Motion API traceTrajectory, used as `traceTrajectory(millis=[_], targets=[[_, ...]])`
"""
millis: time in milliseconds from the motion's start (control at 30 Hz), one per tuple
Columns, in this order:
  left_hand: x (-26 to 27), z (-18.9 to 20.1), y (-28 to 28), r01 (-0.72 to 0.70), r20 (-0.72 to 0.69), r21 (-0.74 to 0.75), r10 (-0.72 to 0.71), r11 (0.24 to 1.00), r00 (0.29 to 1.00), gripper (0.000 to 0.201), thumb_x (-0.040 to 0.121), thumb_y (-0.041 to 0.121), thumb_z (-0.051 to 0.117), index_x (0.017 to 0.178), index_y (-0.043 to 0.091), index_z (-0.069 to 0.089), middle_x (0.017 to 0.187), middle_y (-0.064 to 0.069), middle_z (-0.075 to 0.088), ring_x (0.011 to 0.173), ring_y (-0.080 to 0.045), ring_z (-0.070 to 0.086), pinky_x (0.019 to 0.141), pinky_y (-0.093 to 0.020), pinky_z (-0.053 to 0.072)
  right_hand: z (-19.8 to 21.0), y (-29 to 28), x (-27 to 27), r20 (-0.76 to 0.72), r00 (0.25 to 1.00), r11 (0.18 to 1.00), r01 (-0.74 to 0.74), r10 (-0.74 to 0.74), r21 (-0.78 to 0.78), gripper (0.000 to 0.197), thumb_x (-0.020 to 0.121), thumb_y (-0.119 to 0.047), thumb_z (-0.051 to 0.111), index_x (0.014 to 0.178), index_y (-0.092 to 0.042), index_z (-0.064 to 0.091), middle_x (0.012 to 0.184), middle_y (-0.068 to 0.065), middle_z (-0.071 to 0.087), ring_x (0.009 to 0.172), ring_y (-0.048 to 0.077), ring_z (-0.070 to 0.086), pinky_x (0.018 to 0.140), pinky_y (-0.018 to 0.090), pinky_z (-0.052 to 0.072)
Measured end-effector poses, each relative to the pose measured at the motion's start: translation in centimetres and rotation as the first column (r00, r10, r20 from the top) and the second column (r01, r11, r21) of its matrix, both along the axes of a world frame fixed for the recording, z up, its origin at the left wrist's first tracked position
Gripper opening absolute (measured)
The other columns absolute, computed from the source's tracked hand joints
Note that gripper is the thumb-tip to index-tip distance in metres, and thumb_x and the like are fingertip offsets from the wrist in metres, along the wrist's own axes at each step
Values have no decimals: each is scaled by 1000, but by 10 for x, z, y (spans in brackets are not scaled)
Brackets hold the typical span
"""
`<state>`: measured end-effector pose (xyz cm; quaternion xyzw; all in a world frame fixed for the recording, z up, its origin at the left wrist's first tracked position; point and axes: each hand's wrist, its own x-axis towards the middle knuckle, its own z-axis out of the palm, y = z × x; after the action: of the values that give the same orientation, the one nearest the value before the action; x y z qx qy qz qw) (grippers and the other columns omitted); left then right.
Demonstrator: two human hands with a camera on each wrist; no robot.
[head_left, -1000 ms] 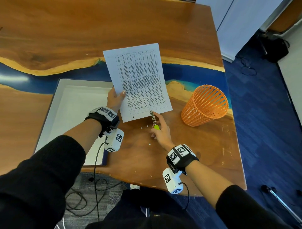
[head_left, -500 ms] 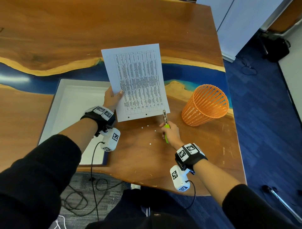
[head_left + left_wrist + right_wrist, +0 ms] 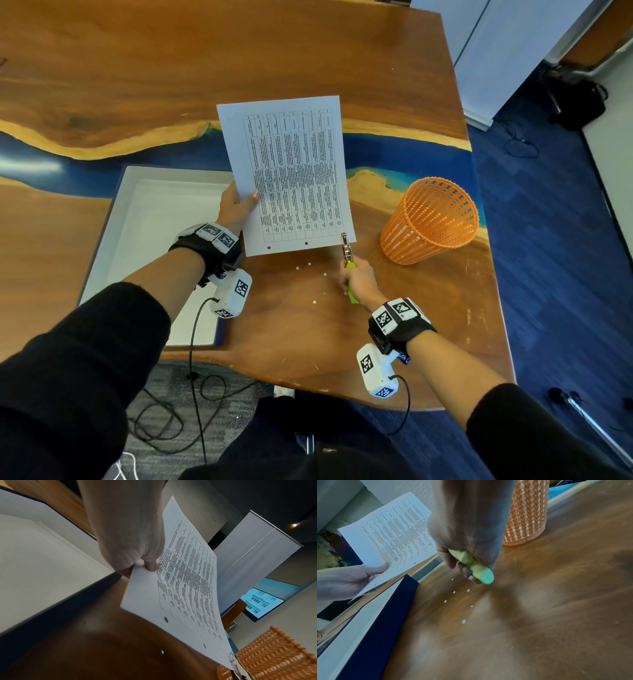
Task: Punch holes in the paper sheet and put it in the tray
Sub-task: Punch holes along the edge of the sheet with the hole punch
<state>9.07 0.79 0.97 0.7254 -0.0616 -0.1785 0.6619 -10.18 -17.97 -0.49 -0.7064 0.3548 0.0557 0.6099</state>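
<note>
My left hand [image 3: 236, 205] pinches the left edge of a printed paper sheet [image 3: 291, 171], held tilted above the wooden table [image 3: 308, 325]. Two punched holes show along the sheet's near edge, also seen on the paper sheet [image 3: 187, 588] in the left wrist view. My right hand [image 3: 359, 284] grips the green handles of a metal hole punch [image 3: 346, 250], whose head sits on the sheet's near right corner. The green handle [image 3: 476, 568] pokes out of my right fist. A white tray [image 3: 116, 219] with a dark rim lies at the left, under my left hand.
An orange mesh basket [image 3: 431, 219] stands on the table to the right of the punch. Several small white paper dots [image 3: 310, 274] lie on the wood below the sheet. The table's front edge is close to my body; cables hang below.
My right hand has carried the punch rightward along the sheet's near edge, from its middle to the right corner. A second hole now shows in that edge. The sheet has shifted slightly.
</note>
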Motion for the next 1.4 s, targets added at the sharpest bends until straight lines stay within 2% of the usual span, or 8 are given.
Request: traceTrajectory(millis=[400,600,733,867,933,1033,1267,1400], targets=[[-1,-1,-1,10,4,5,-10,1000,1000,42,95,6,53,135,-4,43,132,-23,55,118,-37,57,97,-52,48,-3,3,2,-72,997,999,40,-41,-17,31,59,15,42,56,-15,37,50,4,37,40,17,31,41,21,26],[-4,-1,-1,11,-4,-1,-11,1000,1000,42,95,7,52,135,-2,44,133,-22,55,118,-36,58,97,-51,49,-12,1,2,-74,995,998,62,-63,-14,31,54,14,43,52,-16,38,50,1,38,45,17,32,45,22,27],[-4,-1,0,15,-10,-1,-15,1000,1000,42,95,8,53,135,-2,44,132,-22,55,117,-35,58,97,-51,49,-10,2,1,-42,998,999,39,-39,-14,21,40,-2,45,51,-17,36,48,0,39,46,18,33,46,24,27],[-3,-3,1,-3,-18,2,3,1000,1000,43,94,10,54,135,0,44,132,-21,57,117,-35,59,97,-55,48,-6,4,0,21,999,999,47,-47,10,30,58,1,50,80,-18,45,61,4,48,49,21,42,46,27,34],[-2,-3,1,-19,-20,10,19,1000,1000,43,94,11,55,135,1,45,131,-20,58,116,-34,59,97,-56,48,-5,4,-1,68,996,998,61,-62,25,53,71,8,52,107,-27,34,74,4,54,50,24,50,45,26,40],[-2,-2,1,-26,-19,21,26,999,999,43,94,13,55,135,3,46,130,-18,58,115,-33,60,96,-55,49,-2,2,-3,131,990,998,58,-58,7,77,72,12,56,124,-38,26,83,4,55,53,25,53,43,25,41],[-4,-2,0,-29,-17,19,29,999,999,43,94,11,56,134,1,46,130,-19,58,115,-33,60,96,-53,49,-9,-1,-6,192,977,990,111,-93,-82,76,68,11,55,127,-37,50,69,5,54,56,19,48,52,26,44],[-3,-3,1,-19,0,26,19,999,1000,43,94,11,56,133,0,46,130,-20,58,116,-34,59,97,-55,48,-13,-2,-7,181,979,994,102,-92,-47,83,64,13,52,130,-36,52,79,-2,58,59,12,44,57,24,42]])
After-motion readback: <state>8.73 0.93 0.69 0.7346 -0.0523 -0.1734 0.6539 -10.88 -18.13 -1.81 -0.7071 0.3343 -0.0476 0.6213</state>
